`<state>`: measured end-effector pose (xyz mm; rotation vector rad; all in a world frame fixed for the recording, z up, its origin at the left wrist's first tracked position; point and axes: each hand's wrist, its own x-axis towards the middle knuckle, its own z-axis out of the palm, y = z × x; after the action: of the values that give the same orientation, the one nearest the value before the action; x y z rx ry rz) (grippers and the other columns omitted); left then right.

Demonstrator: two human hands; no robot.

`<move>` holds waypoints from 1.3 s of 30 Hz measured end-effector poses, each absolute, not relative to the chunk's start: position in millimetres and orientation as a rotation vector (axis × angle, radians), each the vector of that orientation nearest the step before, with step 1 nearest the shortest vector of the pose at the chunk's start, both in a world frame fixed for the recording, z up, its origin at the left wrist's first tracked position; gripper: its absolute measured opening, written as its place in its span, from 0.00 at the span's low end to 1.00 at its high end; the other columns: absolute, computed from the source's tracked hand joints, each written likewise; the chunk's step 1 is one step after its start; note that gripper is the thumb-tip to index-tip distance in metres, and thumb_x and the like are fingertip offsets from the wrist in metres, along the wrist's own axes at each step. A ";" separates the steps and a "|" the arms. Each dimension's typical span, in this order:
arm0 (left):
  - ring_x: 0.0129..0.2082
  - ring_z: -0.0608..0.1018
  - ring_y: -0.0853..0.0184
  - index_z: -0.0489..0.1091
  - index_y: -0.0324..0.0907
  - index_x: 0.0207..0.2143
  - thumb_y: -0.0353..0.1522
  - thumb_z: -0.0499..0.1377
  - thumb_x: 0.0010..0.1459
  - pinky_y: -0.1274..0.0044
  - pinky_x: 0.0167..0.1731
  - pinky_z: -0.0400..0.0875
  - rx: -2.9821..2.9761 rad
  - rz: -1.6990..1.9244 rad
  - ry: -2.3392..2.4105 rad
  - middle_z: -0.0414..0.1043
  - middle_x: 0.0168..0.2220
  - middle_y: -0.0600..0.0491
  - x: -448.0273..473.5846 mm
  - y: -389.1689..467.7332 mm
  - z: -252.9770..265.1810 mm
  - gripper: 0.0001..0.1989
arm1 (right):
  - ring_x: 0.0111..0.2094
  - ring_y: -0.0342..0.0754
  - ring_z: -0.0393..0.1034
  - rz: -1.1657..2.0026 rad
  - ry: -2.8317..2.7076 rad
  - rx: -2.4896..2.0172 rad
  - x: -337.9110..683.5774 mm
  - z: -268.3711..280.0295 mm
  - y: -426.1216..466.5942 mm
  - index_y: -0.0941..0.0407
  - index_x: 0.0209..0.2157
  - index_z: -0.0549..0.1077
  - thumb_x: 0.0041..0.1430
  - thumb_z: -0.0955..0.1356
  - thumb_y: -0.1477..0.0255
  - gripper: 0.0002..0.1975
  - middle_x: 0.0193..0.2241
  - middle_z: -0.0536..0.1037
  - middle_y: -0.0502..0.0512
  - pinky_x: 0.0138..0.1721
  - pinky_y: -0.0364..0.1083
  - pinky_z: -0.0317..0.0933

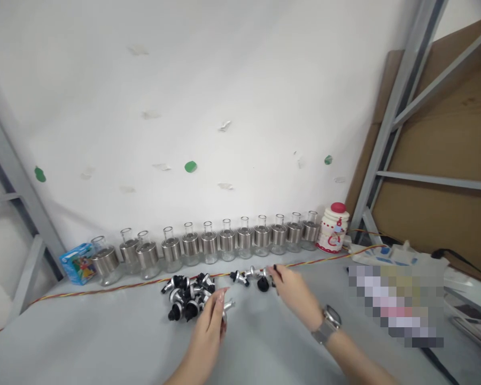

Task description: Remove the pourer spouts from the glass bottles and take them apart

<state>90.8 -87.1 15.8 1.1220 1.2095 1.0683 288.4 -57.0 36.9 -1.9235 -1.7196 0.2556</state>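
Pourers (191, 308) lie clustered near both hands (210, 319).

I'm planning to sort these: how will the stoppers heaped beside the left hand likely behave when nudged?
The stoppers would probably roll in a curve, since their round silver collars look wider than their ends. The dark black ends may feel grippy, the shiny collars more slippery.

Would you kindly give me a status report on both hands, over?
Left hand: pourer apparently in grip. Right hand at another, grip unclear. Pile beside left hand. Bottles open, cord in front.
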 end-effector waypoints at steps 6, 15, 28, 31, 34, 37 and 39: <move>0.32 0.68 0.70 0.61 0.47 0.45 0.50 0.49 0.50 0.80 0.32 0.63 1.190 1.046 1.250 0.66 0.39 0.54 90.3 -92.1 15.3 0.24 | 0.28 0.54 0.71 0.151 -1.651 -2.101 319.0 41.0 -47.8 0.58 0.33 0.70 0.57 0.58 0.63 0.16 0.25 0.75 0.63 0.24 0.44 0.53; 0.29 0.73 0.61 0.57 0.43 0.51 0.44 0.42 0.57 0.75 0.31 0.61 1.953 0.845 1.283 0.71 0.28 0.50 76.2 -88.9 15.7 0.23 | 0.23 0.41 0.65 1.251 -2.081 -1.252 254.8 35.5 -88.8 0.57 0.35 0.70 0.44 0.68 0.66 0.15 0.24 0.72 0.49 0.22 0.37 0.56; 0.32 0.72 0.61 0.64 0.40 0.36 0.37 0.44 0.58 0.74 0.31 0.62 2.657 0.644 1.207 0.70 0.33 0.46 65.5 -88.5 20.3 0.14 | 0.12 0.35 0.58 1.707 -1.790 -1.036 241.9 29.1 -94.3 0.59 0.21 0.63 0.51 0.62 0.66 0.11 0.16 0.68 0.46 0.16 0.36 0.51; 0.28 0.71 0.64 0.63 0.41 0.31 0.36 0.43 0.59 0.76 0.28 0.60 2.700 0.660 1.159 0.69 0.29 0.49 63.7 -87.5 21.4 0.12 | 0.10 0.34 0.56 1.904 -1.746 -0.940 240.4 30.6 -93.5 0.59 0.20 0.63 0.50 0.63 0.63 0.14 0.15 0.68 0.47 0.14 0.35 0.48; 0.26 0.69 0.68 0.61 0.42 0.28 0.36 0.43 0.59 0.79 0.26 0.57 2.638 0.663 1.093 0.67 0.26 0.53 63.8 -88.4 21.1 0.12 | 0.09 0.34 0.54 2.039 -1.725 -0.902 240.2 27.9 -90.9 0.60 0.21 0.64 0.48 0.65 0.62 0.15 0.13 0.67 0.46 0.12 0.34 0.45; 0.24 0.67 0.70 0.59 0.42 0.25 0.36 0.41 0.60 0.79 0.25 0.56 2.521 0.669 1.115 0.65 0.24 0.55 67.9 -87.4 16.1 0.14 | 0.08 0.34 0.55 2.078 -1.726 -0.904 240.1 21.0 -87.9 0.60 0.20 0.64 0.47 0.65 0.62 0.15 0.13 0.67 0.46 0.10 0.34 0.46; 0.25 0.66 0.70 0.58 0.42 0.24 0.37 0.40 0.60 0.79 0.26 0.56 2.393 0.693 1.174 0.63 0.24 0.55 72.0 -85.0 11.0 0.15 | 0.08 0.35 0.55 1.970 -1.760 -0.994 239.8 14.5 -86.9 0.60 0.21 0.64 0.50 0.63 0.61 0.15 0.13 0.67 0.46 0.09 0.35 0.47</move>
<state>72.0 -85.0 11.0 2.3930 1.1736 0.6934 239.8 -86.9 14.5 -0.9938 -1.7602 1.9702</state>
